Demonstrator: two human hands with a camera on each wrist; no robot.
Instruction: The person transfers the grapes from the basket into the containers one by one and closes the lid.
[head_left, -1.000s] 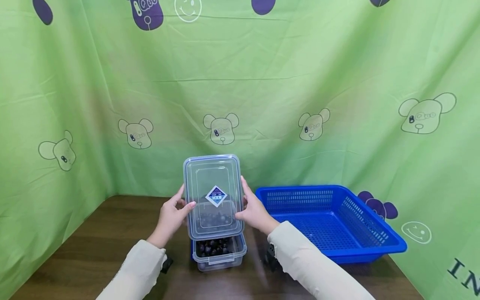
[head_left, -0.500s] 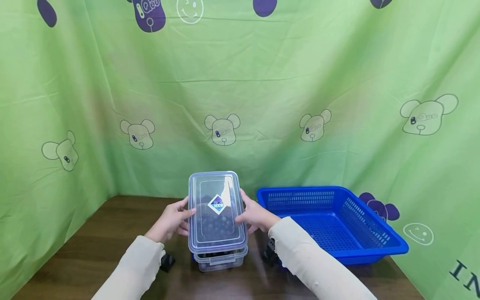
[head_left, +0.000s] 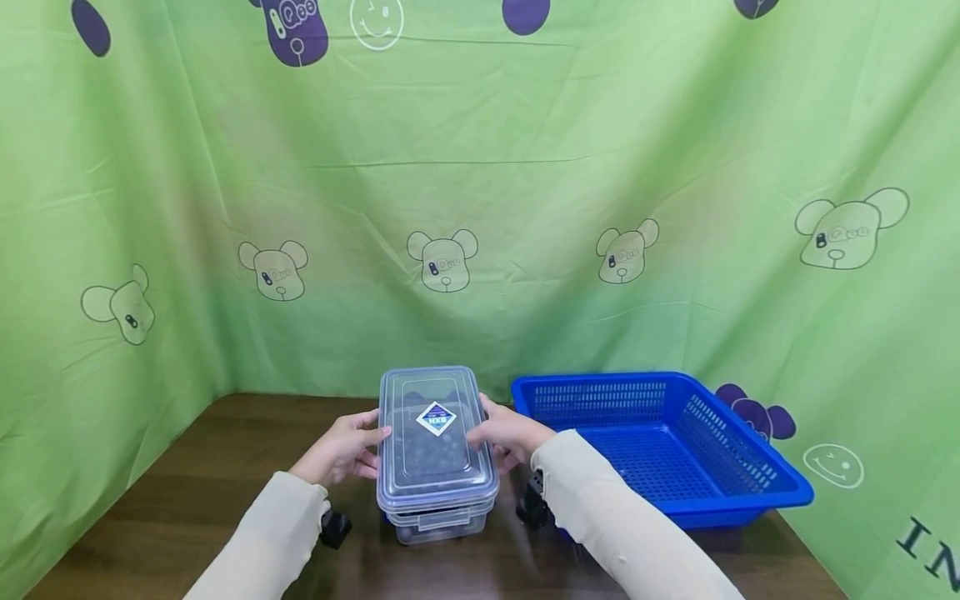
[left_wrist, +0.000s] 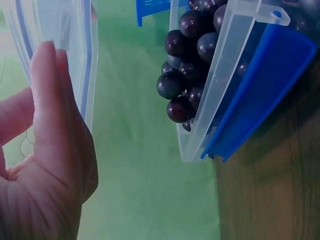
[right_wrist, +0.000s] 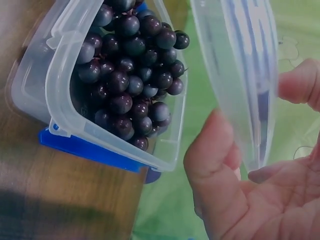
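Observation:
A clear plastic lid (head_left: 431, 458) with a diamond-shaped label is held level between both hands, above a clear food container (head_left: 442, 527). My left hand (head_left: 341, 447) pinches its left edge, thumb on top. On the opposite edge, my right hand (head_left: 513, 433) grips with the thumb on top and fingers beneath. Dark grapes (right_wrist: 135, 75) heap up in the container, some above its rim. Both wrist views show a gap between lid and container. A blue side latch (right_wrist: 90, 150) hangs folded outward from the container wall.
A large blue plastic basket (head_left: 750, 502) stands right of the container, behind the right forearm. The brown wooden table (head_left: 225, 450) ends at a green printed curtain (head_left: 525, 325). A black wrist camera (head_left: 333, 527) sits under the left sleeve.
The lid has come down and tipped from nearly upright to flatter over the container, now covering most of the grapes in the head view. Both hands have lowered with it, keeping their hold.

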